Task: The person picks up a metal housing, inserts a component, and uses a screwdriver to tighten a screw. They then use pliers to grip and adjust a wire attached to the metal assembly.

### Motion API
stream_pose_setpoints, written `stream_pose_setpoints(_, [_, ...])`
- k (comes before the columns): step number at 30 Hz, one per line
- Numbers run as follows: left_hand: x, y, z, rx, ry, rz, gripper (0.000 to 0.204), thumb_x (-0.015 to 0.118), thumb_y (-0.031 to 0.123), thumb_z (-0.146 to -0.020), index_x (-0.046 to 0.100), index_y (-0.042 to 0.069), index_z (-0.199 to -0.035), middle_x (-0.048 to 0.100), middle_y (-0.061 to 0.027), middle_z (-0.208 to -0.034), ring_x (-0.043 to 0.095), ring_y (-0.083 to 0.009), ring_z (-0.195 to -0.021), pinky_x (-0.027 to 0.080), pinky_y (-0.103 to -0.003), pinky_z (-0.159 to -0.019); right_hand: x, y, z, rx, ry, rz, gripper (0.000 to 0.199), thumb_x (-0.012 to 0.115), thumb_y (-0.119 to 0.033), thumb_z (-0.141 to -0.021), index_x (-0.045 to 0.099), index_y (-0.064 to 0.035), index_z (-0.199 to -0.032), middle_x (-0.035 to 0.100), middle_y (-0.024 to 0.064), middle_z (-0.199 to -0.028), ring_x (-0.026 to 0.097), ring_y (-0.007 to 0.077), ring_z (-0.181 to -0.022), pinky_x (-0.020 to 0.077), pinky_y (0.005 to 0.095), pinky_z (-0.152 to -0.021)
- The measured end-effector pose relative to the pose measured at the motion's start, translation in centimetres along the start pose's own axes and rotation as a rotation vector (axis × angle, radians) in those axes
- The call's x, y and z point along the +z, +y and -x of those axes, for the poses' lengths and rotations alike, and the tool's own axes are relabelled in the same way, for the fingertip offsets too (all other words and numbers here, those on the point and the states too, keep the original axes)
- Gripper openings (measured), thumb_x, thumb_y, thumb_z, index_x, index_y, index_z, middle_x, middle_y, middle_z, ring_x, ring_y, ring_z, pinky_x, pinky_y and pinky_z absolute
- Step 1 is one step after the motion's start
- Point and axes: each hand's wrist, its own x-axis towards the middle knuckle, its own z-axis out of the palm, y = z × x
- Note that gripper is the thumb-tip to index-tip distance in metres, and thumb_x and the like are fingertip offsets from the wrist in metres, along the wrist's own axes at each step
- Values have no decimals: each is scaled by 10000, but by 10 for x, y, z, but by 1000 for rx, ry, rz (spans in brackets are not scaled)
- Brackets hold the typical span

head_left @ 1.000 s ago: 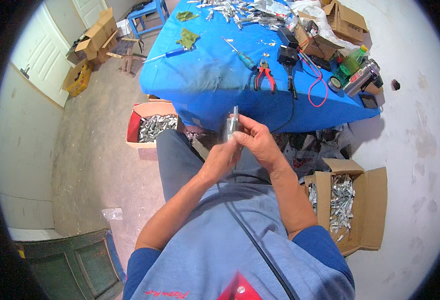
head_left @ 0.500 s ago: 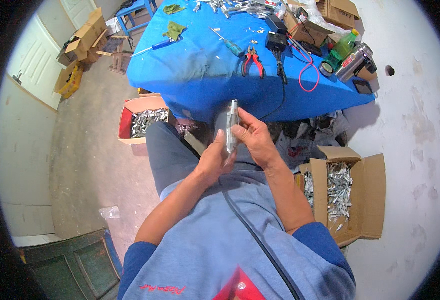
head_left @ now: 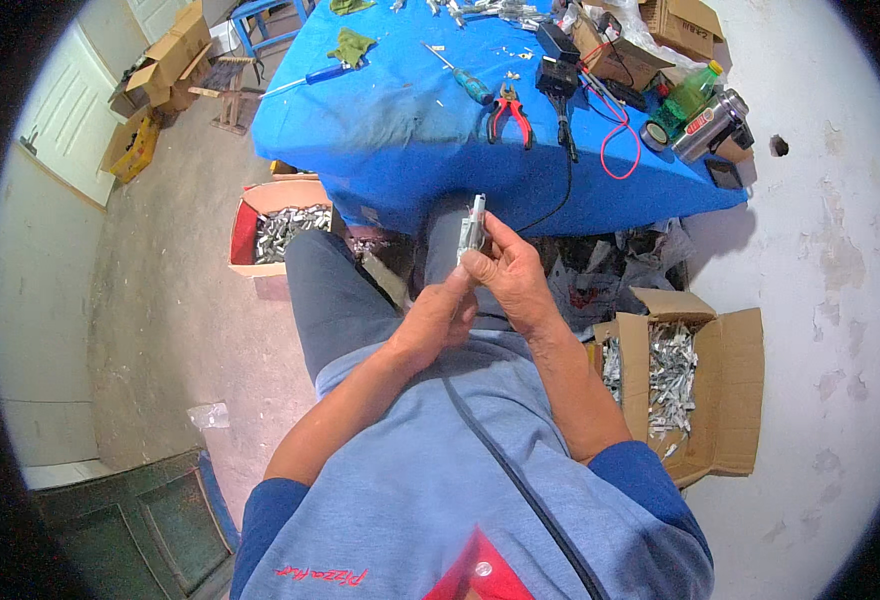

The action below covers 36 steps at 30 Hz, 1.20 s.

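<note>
Seated worker at the blue-covered table (head_left: pixel 390 150), seen from above. The small metal part (head_left: pixel 473 224) stands upright just short of the table's near edge, above the person's lap. The right hand (head_left: pixel 508 280) is closed on it, thumb and fingers pinching its lower half; the left hand (head_left: pixel 445 318), just below and touching the right, is curled narrow against the part's base, though what its fingertips do there is hidden.

To the right of the table's near corner, on the floor, an open cardboard box (head_left: pixel 730 400) holds many like metal pieces; a second box (head_left: pixel 270 230) of them sits at the table's left near corner. On the table lie red-handled pliers (head_left: pixel 510 112), a screwdriver (head_left: pixel 460 80) and a red wire (head_left: pixel 615 130).

Judged from the grip, the step is hand fitting or inspection of the part. It would go best with the right hand holding the piece steady and upright while the left works at the base, kept over the lap so a slip drops it there.
</note>
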Motion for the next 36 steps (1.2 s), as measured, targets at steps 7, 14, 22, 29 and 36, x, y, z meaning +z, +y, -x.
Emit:
stream_pose_setpoints(7, [13, 2, 5, 49, 66, -112, 562, 483, 620, -963, 429, 156, -651, 326, 59, -588, 265, -78, -492, 203, -251, -455, 2, -9, 3, 86, 36, -68, 503, 670, -83, -897, 504, 22, -1360, 592, 20, -1114, 550, 94, -981, 477, 266, -873])
stream_pose_setpoints(14, [17, -1, 8, 54, 1, -155, 561, 491, 630, -954, 428, 163, -648, 335, 58, -579, 278, -81, -486, 195, -260, -447, -7, -12, 5, 101, -57, 12, 445, 652, -96, -910, 535, 1, -1328, 577, -6, -1066, 531, 87, -960, 474, 258, -859])
stream_pose_setpoints(22, [8, 6, 14, -99, -2, 248, 591, 423, 641, -970, 439, 153, -638, 325, 46, -545, 266, -97, -468, 243, -247, -479, -2, -6, 8, 108, 61, -138, 612, 688, -110, -907, 394, 9, -1431, 575, 7, -1011, 581, 88, -885, 531, 251, -737])
stream_pose_setpoints(29, [-2, 6, 17, -61, -1, 260, 597, 418, 628, -980, 398, 156, -615, 307, 48, -526, 265, -98, -470, 251, -249, -478, -2, -9, 11, 116, 214, -130, 670, 693, -87, -897, 324, 6, -1449, 589, 43, -979, 629, 127, -789, 575, 297, -598])
stream_pose_setpoints(36, [3, 6, 18, 41, 32, 120, 477, 508, 456, -1009, 400, 152, -657, 311, 60, -535, 263, -73, -456, 243, -239, -454, -11, -5, 25, 215, 281, -59, 786, 749, -142, -861, 276, -16, -1476, 633, 90, -1041, 649, 166, -865, 577, 315, -647])
